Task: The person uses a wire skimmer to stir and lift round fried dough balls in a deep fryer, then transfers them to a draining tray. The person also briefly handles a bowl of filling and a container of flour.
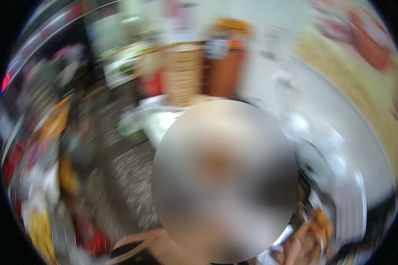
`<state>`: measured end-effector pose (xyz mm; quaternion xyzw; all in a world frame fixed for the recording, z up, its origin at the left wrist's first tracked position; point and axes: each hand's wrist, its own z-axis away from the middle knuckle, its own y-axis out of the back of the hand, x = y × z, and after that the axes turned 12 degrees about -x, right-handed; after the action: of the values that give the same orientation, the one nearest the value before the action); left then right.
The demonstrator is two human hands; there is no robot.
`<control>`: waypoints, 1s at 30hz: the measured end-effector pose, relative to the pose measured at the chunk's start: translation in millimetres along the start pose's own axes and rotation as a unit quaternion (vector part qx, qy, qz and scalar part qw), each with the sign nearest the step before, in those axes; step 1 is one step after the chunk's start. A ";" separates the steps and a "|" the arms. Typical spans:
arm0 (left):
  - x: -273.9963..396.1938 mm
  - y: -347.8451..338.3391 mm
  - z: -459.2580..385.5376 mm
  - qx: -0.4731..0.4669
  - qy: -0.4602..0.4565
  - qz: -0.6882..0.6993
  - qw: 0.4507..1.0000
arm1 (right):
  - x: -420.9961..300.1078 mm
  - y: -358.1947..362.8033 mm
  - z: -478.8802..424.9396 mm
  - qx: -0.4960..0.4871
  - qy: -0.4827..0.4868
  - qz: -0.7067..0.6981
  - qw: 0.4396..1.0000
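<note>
Neither of my hands can be made out in the head view; a large blurred disc hides the middle and lower part of the picture. At the bottom right lies a heap of orange-brown food [320, 228], perhaps cooked meat, smeared by motion. A pale ridged container [350, 212] stands beside it. Left of the disc's lower rim, a tan strap-like band [136, 239] curves in from the bottom edge; what it belongs to is unclear.
A dark speckled floor [132, 179] runs down the left. Cluttered goods, including a yellow item [39, 228] and a red one [92, 237], line the far left. Stacked tan baskets or boxes [183, 74] and a reddish-brown container [226, 73] stand at the back by a white wall [318, 96].
</note>
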<state>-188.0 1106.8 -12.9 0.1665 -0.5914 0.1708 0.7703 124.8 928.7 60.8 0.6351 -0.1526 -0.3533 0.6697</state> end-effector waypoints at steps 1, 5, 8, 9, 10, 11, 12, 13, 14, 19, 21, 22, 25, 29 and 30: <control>-6.7 7.2 8.8 0.014 0.019 0.019 1.000 | -46.9 22.2 -10.5 -0.133 -0.037 -0.043 0.990; 25.8 27.7 -53.3 -0.050 -0.026 -0.059 0.997 | 18.8 -59.0 -45.4 -0.103 -0.088 -0.037 0.990; -6.4 9.8 -82.4 -0.147 -0.062 -0.124 0.979 | -28.3 -18.2 -14.7 -0.141 -0.179 -0.115 0.967; 10.0 15.7 -89.3 -0.155 -0.050 -0.089 0.983 | -43.1 -18.7 -22.2 -0.075 -0.144 -0.135 0.978; 17.0 20.8 -81.3 -0.191 -0.109 -0.145 0.965 | -56.5 -12.7 -18.9 -0.071 -0.115 -0.141 0.981; 18.8 22.4 -74.8 -0.228 -0.173 -0.196 0.938 | -51.4 -29.7 -20.0 -0.111 -0.118 -0.135 0.978; 11.3 29.0 -74.8 -0.248 -0.123 -0.184 0.943 | -64.2 -37.2 -21.0 -0.123 -0.128 -0.166 0.970; 5.1 35.7 -79.1 -0.263 -0.068 -0.172 0.947 | -75.8 -43.0 -24.1 -0.140 -0.133 -0.198 0.961; 0.3 39.4 -83.3 -0.278 -0.008 -0.156 0.948 | -81.9 -55.3 -26.3 -0.113 -0.137 -0.204 0.963; 9.5 59.0 -93.2 -0.330 -0.002 -0.252 0.910 | -129.8 -60.4 -28.8 -0.115 -0.199 -0.258 0.938; 13.0 70.2 -91.1 -0.330 -0.044 -0.262 0.906 | -149.2 -49.1 -24.5 -0.131 -0.182 -0.307 0.925; 7.4 72.7 -94.2 -0.329 -0.082 -0.266 0.902 | -155.7 -48.0 -25.5 -0.128 -0.191 -0.347 0.909; -5.0 77.0 -100.8 -0.332 -0.127 -0.282 0.891 | -161.0 -56.1 -32.3 -0.140 -0.185 -0.460 0.857; -21.5 80.2 -108.1 -0.321 -0.186 -0.281 0.885 | -166.5 -58.7 -33.1 -0.147 -0.187 -0.634 0.735; -20.0 81.5 -105.1 -0.320 -0.191 -0.285 0.883 | -169.0 -60.7 -34.0 -0.143 -0.194 -0.654 0.717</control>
<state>-140.6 1225.9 -53.5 0.1014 -0.6766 -0.2899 0.6692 11.1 1070.1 39.0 0.3910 0.2269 -0.8362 0.3105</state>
